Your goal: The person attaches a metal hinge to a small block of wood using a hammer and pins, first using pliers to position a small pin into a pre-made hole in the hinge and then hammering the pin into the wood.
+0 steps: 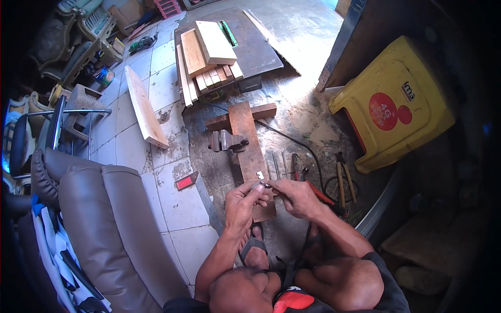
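Note:
Both hands meet above the near part of a narrow brown wooden board (251,156). Between the fingertips is a small dark metal piece (265,184), too small to name more exactly. My left hand (244,201) pinches it from the left, the other fingers curled. From the right, my right hand (296,197) has its fingers closed at the piece's other end. Just beyond them, a small white piece (260,175) lies on the board. Farther up the board a metal vise (227,142) is fixed at its left side.
Pliers (296,166), thin metal rods (280,165) and long-handled cutters (342,182) lie right of the board. A yellow plastic stool (394,107) stands farther right. Timber pieces (211,49) are stacked on a low table (261,55). A brown padded seat (99,219) fills the left.

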### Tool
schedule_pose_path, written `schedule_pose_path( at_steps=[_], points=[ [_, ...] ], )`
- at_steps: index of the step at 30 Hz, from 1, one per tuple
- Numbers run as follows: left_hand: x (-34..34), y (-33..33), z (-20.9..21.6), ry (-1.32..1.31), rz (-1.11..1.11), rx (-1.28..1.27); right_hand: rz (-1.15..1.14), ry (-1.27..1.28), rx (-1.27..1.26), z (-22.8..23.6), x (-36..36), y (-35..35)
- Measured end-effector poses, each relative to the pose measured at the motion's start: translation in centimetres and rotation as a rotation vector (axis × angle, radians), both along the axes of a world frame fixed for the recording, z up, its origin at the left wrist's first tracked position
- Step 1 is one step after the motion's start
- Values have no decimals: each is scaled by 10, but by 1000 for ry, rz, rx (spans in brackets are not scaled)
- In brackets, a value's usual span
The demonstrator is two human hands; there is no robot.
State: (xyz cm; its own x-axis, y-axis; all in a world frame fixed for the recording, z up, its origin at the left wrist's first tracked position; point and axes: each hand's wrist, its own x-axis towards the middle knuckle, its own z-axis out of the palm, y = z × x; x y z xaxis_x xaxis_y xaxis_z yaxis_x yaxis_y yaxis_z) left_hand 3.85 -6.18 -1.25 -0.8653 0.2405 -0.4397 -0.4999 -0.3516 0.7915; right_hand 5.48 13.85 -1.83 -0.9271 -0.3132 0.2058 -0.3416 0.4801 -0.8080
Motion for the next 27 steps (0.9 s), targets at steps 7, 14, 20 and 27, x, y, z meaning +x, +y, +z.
schedule_pose_path(
  at_steps=[7, 14, 20, 27],
  points=[
    [-7, -17, -3, -14, -217, 255, 269, -182, -172, 13, -22, 29],
    [-3, 5, 2, -123, -8, 260, -75, 130, 200, 22, 3, 4],
    [-6, 2, 2, -225, 22, 250, -120, 315, 309, 32, -2, 3],
    [-4, 8, 10, -154, 74, 225, -187, 202, 264, 27, 6, -7]
  ],
)
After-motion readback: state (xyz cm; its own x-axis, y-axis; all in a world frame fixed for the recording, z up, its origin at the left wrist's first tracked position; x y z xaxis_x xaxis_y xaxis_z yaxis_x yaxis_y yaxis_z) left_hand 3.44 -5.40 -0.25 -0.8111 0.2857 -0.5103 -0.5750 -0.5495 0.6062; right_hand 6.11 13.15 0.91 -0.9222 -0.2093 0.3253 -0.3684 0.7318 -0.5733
